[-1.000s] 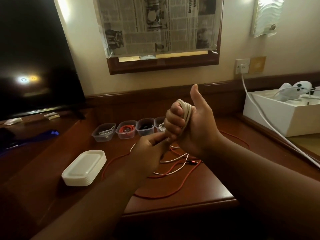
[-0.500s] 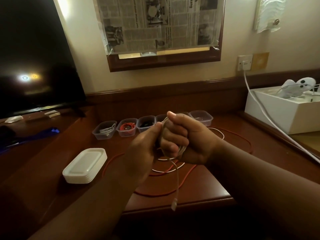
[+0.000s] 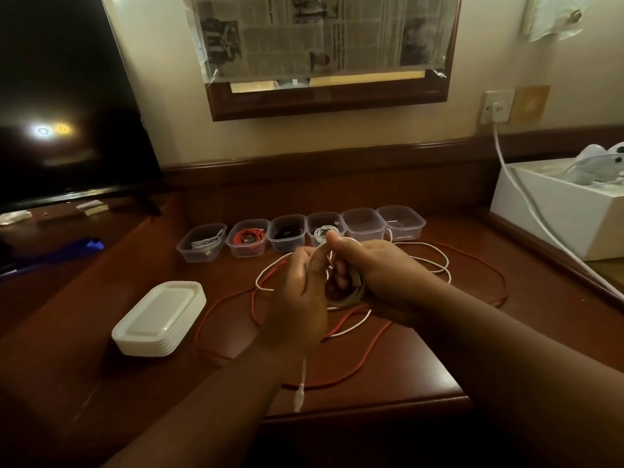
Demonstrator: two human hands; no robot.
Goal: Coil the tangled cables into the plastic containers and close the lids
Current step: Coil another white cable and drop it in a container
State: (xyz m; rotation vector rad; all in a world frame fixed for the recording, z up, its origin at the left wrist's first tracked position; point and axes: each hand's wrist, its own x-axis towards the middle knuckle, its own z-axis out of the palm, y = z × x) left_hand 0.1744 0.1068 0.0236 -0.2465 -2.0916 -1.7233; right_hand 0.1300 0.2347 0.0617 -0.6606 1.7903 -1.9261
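Note:
Both hands meet over the middle of the wooden desk (image 3: 388, 366), holding one coil of white cable (image 3: 347, 295). My right hand (image 3: 374, 275) grips the coil with curled fingers and thumb on top. My left hand (image 3: 297, 295) pinches its left side; the loose plug end (image 3: 300, 396) dangles below. A red cable (image 3: 337, 376) and another white cable (image 3: 435, 261) lie tangled on the desk underneath. Several clear plastic containers (image 3: 400, 222) stand in a row behind; the left ones hold coiled cables, the two on the right look empty. A stack of white lids (image 3: 162, 317) sits at the left.
A dark television (image 3: 67, 106) stands at the back left. A white box (image 3: 567, 211) sits at the right, with a thick white power cord (image 3: 526, 211) running from the wall socket across it. The desk's front edge is just below my forearms.
My right hand came down from a raised, thumb-up pose to just above the desk. The cable wound round its fingers is now a loose coil held by both hands, its plug end hanging free.

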